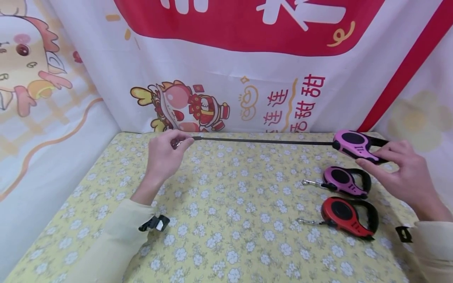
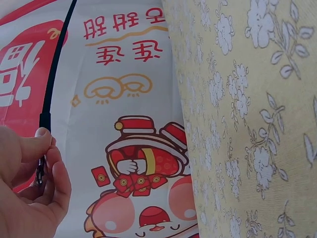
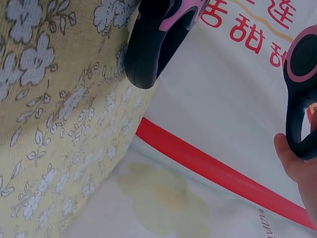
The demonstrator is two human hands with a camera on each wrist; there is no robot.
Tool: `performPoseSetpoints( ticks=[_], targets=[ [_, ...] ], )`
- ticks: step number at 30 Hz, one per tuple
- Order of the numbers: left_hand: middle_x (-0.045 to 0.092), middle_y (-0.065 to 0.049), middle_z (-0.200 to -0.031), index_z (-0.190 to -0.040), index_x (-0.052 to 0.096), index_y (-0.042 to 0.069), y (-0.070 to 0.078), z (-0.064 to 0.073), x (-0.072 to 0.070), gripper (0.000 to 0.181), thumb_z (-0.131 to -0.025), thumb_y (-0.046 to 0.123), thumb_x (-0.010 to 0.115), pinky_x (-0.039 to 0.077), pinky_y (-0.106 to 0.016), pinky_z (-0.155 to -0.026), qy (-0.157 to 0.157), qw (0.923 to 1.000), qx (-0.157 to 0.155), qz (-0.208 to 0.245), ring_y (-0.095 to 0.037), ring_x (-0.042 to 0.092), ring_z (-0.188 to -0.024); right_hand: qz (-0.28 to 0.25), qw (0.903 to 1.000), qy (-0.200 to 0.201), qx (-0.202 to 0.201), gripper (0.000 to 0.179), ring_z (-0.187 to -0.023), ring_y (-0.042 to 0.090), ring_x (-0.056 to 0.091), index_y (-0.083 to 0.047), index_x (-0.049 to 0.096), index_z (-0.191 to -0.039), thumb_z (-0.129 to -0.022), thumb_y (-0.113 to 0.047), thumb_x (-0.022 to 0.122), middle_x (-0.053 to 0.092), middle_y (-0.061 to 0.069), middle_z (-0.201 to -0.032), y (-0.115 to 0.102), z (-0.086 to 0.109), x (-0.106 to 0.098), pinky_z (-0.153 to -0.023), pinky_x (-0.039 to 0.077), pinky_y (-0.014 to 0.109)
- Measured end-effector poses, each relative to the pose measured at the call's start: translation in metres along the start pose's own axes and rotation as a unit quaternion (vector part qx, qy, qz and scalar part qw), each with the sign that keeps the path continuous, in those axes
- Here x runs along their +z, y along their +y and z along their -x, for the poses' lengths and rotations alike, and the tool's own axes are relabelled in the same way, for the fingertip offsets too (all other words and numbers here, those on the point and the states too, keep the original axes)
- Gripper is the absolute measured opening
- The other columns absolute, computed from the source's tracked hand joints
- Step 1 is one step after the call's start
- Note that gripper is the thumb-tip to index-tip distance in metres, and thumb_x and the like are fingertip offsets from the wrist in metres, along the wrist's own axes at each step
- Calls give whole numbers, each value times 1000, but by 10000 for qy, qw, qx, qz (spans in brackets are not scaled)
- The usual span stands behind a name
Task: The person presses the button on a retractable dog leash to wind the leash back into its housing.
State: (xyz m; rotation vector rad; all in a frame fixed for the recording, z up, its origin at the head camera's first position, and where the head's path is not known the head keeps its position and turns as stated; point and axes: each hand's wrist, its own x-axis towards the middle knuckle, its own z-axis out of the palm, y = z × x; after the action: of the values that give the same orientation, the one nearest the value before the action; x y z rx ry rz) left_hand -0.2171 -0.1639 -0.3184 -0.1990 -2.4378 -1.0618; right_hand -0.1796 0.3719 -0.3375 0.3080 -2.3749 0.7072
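A pink and black retractable dog leash [image 1: 354,142] is gripped by my right hand [image 1: 401,173] at the table's far right. From its nozzle a black strap [image 1: 262,141] runs straight and taut across to my left hand [image 1: 168,151]. There my left thumb and fingers pinch the strap's metal clip end [image 2: 40,171], mostly hidden by the fingers. In the right wrist view the held leash [image 3: 302,59] shows its black handle, with only part of the right hand [image 3: 302,173] visible. Below it on the table lie a second pink leash [image 1: 341,181] and a red leash [image 1: 345,216].
Both lying leashes have metal clips [image 1: 311,182] pointing left. A yellow floral cloth [image 1: 226,220] covers the table. Printed white and red curtains [image 1: 219,59] hang along the back and sides. Black camera straps [image 1: 155,223] sit at both wrists.
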Motion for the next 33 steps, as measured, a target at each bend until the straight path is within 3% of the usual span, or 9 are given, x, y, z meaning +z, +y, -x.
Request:
performPoseSetpoints(
  ticks=[26,29,33],
  targets=[
    [76,-13,-110,-118,78,7,1,0,3,20,-106,19,66,51,-35,-79,-333,9992,-218,1,-26,66,-96,-93,9971,170,-732,27,-103,-15,33,9,74,-87,-82,-14,88,45,-35,-97,-1,1,5,-85,27,11],
    [77,-12,-110,-118,78,7,1,0,3,20,-106,18,67,51,-35,-79,-333,9992,-201,5,-25,67,-97,-42,9970,106,-762,25,-103,-14,33,8,75,-88,-83,-13,87,50,-26,-95,-1,1,6,-84,27,13],
    [77,-12,-111,-119,78,8,0,0,3,20,-106,17,67,52,-35,-78,-340,9992,-189,17,-26,67,-97,40,9969,20,-786,21,-103,-13,32,7,75,-89,-81,-8,87,56,-3,-89,-1,0,8,-84,27,15]
  ],
)
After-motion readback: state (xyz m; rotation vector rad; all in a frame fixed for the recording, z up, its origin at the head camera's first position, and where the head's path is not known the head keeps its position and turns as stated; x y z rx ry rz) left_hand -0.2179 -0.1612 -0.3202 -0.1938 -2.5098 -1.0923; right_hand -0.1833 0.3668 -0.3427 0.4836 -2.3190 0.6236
